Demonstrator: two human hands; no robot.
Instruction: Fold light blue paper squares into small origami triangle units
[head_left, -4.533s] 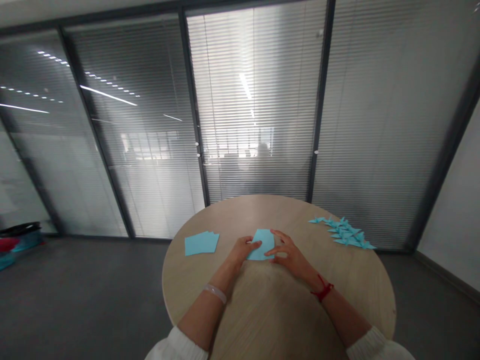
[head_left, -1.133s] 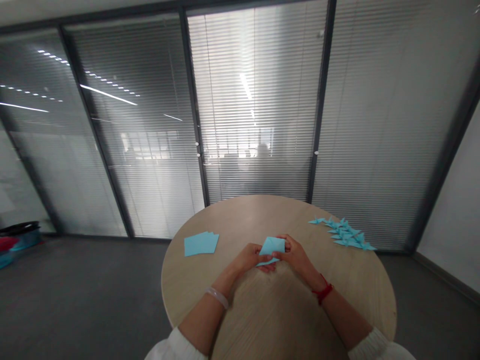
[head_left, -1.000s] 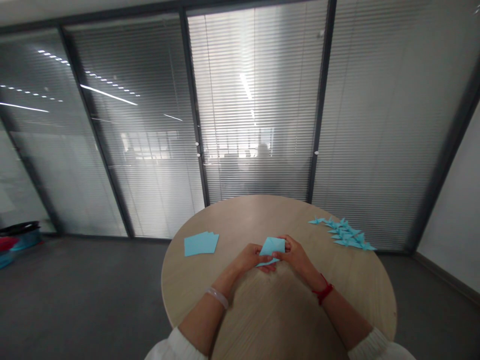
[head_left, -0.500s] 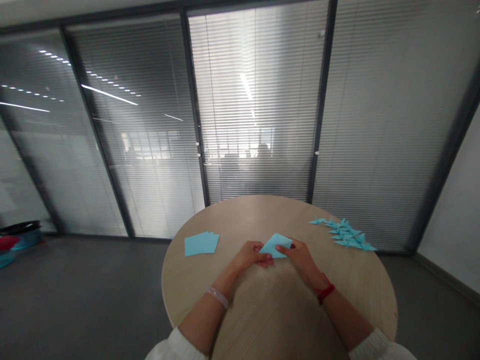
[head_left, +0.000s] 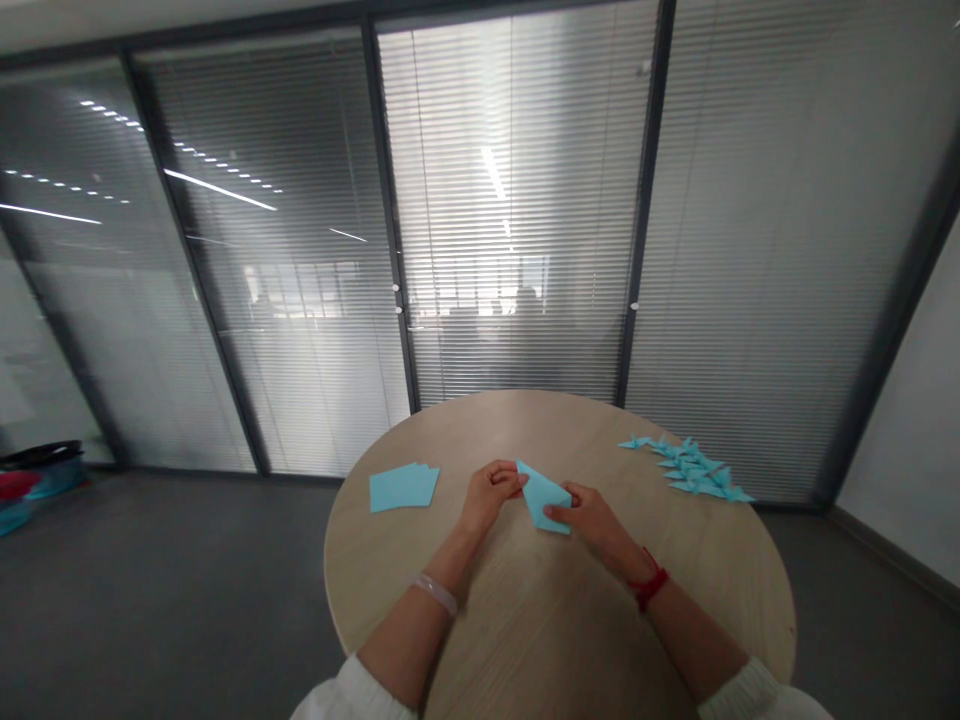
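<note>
A piece of folded light-blue origami paper [head_left: 545, 497] is held up over the middle of the table, with one point toward the upper left. My right hand [head_left: 592, 515] grips its right side, thumb on the front face and fingers behind. At the paper's upper left edge, my left hand [head_left: 489, 495] has its thumb and fingers pinched together against it. Fingers behind the paper are hidden. To the left lies a small fanned stack of blue paper sheets [head_left: 403, 488], and on the right a cluster of several folded blue paper cranes [head_left: 694, 467].
The round wooden table [head_left: 517, 425] has its far edge near a glass wall with blinds [head_left: 517, 200]. Red and blue items [head_left: 45, 480] stand on the grey floor at the far left.
The folded paper has turned, so its point now faces upper left. My left hand has shifted up from the lower left edge to that point; my right hand keeps its grip.
</note>
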